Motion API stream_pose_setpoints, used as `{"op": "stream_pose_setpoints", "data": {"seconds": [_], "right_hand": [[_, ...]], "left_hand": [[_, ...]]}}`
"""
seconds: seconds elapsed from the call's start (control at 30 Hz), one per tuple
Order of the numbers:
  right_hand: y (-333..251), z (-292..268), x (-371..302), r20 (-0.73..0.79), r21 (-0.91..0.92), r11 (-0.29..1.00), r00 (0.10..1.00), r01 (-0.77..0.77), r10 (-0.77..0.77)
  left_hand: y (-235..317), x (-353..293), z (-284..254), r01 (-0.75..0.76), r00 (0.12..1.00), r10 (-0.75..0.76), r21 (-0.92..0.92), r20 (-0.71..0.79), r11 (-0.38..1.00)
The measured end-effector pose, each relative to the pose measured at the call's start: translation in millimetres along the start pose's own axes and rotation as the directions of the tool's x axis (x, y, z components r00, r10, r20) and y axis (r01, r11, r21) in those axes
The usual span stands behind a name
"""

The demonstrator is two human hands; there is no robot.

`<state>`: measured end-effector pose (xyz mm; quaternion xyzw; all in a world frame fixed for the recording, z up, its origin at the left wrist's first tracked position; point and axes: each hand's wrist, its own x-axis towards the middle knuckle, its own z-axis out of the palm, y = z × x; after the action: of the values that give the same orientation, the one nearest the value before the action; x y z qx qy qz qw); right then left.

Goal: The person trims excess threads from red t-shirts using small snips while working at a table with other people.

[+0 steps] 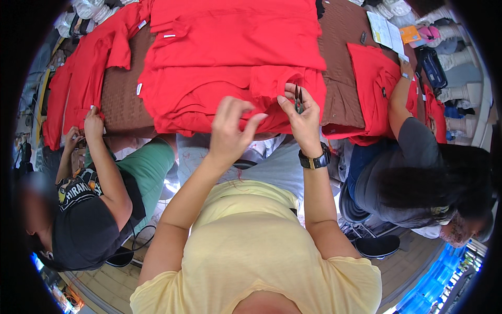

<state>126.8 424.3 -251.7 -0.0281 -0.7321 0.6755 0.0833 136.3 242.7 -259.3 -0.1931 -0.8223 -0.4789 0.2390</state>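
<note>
Brown table (121, 89) ran across the top, wood plank floor (107, 287) below. Far left, co-worker's hand (93, 121) on a red garment (78, 73). Center: red shirt stack (230, 57); left hand (228, 131) pinched its front edge w/ fingertips, right hand (302, 116) closed around small thread snips (298, 99). Right: papers (386, 30), another person's forearm (400, 99) on red cloth (374, 78).

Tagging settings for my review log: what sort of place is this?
Probably a garment workshop, at a finishing or trimming table. Red shirts lie stacked on a brown table, the right hand holds small snips at the cloth, and two seated people work on more red garments alongside.
</note>
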Motion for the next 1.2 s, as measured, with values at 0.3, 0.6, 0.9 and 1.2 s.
{"op": "stream_pose_setpoints", "data": {"seconds": [0.3, 0.6, 0.9, 1.2], "right_hand": [[3.5, 4.5, -0.6, -0.088, 0.062, 0.998, 0.996, -0.024, 0.030], [0.7, 11.3, -3.0, -0.114, 0.068, 0.997, 0.992, -0.040, 0.048], [-6.3, 10.1, -13.7, -0.187, -0.224, 0.972, 0.976, 0.071, -0.115], [4.3, 9.0, -26.1, 0.201, 0.018, 0.938, 0.920, -0.346, 0.336]], "left_hand": [[-22.0, 19.3, 47.0, 0.027, 0.999, -0.024, -0.129, 0.024, 0.991], [-17.2, 16.0, 42.9, 0.171, 0.985, -0.168, -0.275, 0.035, 0.946], [-23.0, 8.2, 46.1, 0.255, 0.967, -0.238, -0.417, 0.092, 0.872], [-28.6, 2.8, 48.3, 0.248, 0.967, -0.244, -0.450, 0.068, 0.858]]}}
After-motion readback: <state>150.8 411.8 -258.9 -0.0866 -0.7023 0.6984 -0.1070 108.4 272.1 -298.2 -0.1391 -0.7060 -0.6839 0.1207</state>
